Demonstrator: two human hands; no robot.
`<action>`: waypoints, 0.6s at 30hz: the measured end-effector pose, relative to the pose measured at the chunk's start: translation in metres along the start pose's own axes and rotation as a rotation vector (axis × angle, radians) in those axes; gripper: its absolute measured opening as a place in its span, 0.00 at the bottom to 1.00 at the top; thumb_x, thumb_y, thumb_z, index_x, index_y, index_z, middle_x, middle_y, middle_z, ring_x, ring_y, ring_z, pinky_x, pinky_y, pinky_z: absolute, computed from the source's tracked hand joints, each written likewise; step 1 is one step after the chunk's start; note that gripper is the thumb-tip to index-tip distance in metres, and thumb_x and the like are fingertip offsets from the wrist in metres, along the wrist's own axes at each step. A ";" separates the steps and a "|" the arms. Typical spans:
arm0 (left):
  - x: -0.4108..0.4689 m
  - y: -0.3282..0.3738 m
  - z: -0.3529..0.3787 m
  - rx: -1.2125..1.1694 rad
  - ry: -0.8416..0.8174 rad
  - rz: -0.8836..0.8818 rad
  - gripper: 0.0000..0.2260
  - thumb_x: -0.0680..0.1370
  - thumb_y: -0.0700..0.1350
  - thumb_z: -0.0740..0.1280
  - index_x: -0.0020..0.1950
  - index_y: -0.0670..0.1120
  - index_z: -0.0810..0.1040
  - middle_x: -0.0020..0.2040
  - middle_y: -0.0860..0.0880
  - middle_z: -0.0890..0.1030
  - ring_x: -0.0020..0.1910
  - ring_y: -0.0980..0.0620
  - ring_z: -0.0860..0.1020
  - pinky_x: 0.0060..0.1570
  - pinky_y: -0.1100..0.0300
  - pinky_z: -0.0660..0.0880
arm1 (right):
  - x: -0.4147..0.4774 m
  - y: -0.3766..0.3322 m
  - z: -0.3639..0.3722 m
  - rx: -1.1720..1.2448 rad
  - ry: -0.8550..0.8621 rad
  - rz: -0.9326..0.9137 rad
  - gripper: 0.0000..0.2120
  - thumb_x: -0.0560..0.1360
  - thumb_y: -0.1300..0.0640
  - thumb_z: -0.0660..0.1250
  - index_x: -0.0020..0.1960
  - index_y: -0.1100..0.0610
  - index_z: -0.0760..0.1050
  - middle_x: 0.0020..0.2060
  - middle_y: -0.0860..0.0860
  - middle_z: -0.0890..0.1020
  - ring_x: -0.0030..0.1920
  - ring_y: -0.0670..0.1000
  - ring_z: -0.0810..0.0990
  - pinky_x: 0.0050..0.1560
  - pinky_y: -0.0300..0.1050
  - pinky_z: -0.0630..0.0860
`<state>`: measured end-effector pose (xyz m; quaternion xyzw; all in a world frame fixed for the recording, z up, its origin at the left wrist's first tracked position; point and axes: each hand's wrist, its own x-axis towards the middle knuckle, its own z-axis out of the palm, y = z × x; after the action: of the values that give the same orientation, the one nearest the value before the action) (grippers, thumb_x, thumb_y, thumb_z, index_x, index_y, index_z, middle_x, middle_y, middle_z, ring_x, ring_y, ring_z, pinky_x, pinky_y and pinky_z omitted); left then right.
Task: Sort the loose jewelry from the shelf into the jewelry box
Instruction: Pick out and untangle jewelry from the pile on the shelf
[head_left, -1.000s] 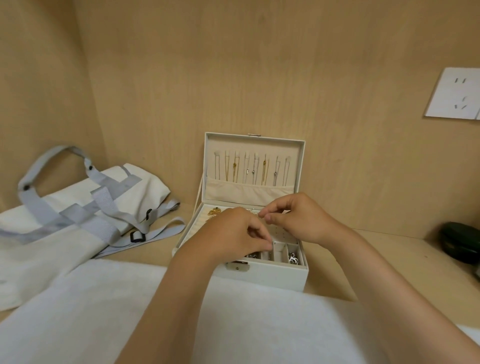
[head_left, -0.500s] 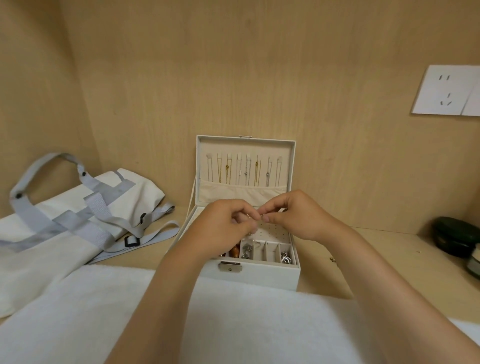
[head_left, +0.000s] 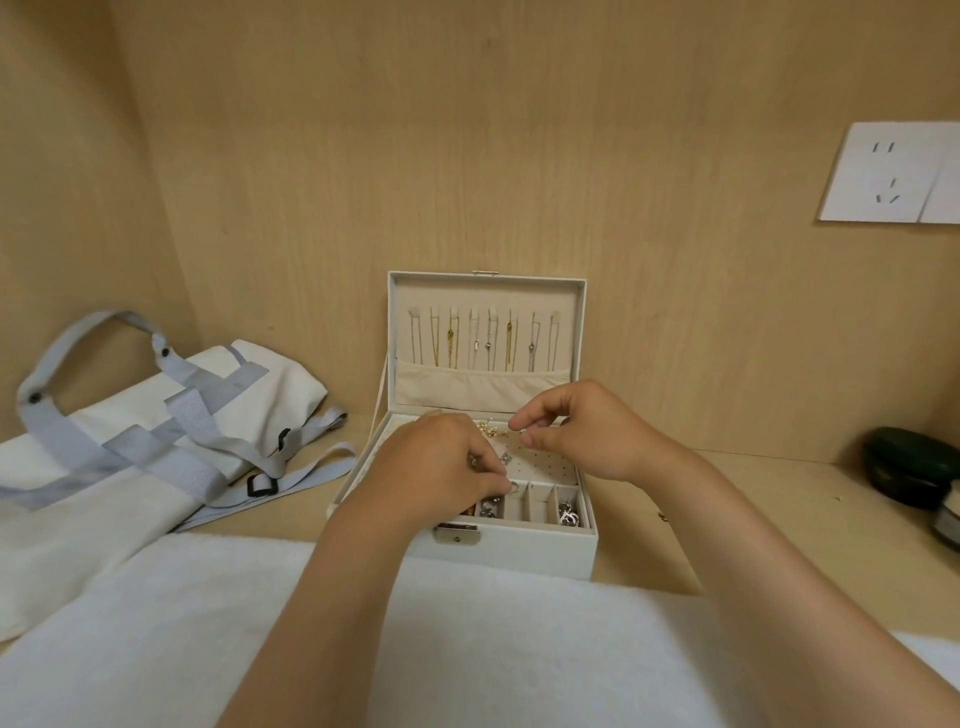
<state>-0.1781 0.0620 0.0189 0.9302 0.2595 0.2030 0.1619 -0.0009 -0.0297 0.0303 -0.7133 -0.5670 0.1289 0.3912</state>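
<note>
Partly hidden: left hand (head_left: 441, 467) covers the left compartments of the white, felt-lined jewelry box (head_left: 519, 552), fingertips pinching a small ring (head_left: 514, 486) over the dividers. Right hand (head_left: 584, 431) presses thumb to forefinger above the perforated pad; whether it holds anything, cannot tell.

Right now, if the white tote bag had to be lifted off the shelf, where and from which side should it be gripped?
Probably the grey handle loop of the tote bag. It arches up clear of the bag's body, leaving a gap to hook through. Come from above and in front: wooden walls close off the back and left.
</note>
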 end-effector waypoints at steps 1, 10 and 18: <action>0.000 0.001 0.000 -0.013 -0.007 0.000 0.03 0.71 0.57 0.76 0.41 0.60 0.86 0.44 0.61 0.81 0.49 0.60 0.75 0.51 0.58 0.75 | 0.000 0.000 0.000 -0.001 -0.001 -0.003 0.08 0.73 0.62 0.75 0.45 0.48 0.84 0.38 0.44 0.83 0.40 0.40 0.79 0.47 0.31 0.74; 0.001 -0.002 0.005 0.002 -0.016 0.023 0.04 0.74 0.54 0.74 0.41 0.56 0.86 0.48 0.60 0.79 0.57 0.58 0.69 0.61 0.57 0.69 | 0.000 0.000 0.002 0.000 -0.003 -0.026 0.10 0.74 0.62 0.74 0.44 0.47 0.84 0.40 0.45 0.84 0.41 0.40 0.80 0.48 0.32 0.75; 0.002 -0.002 -0.002 -0.207 0.014 0.001 0.05 0.77 0.51 0.70 0.41 0.57 0.82 0.44 0.58 0.79 0.50 0.60 0.73 0.48 0.63 0.70 | 0.001 0.000 0.001 0.033 -0.038 -0.035 0.07 0.74 0.61 0.73 0.48 0.51 0.86 0.42 0.47 0.86 0.46 0.46 0.83 0.52 0.37 0.77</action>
<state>-0.1783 0.0654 0.0204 0.9072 0.2378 0.2352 0.2551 -0.0018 -0.0283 0.0299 -0.6943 -0.5846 0.1450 0.3940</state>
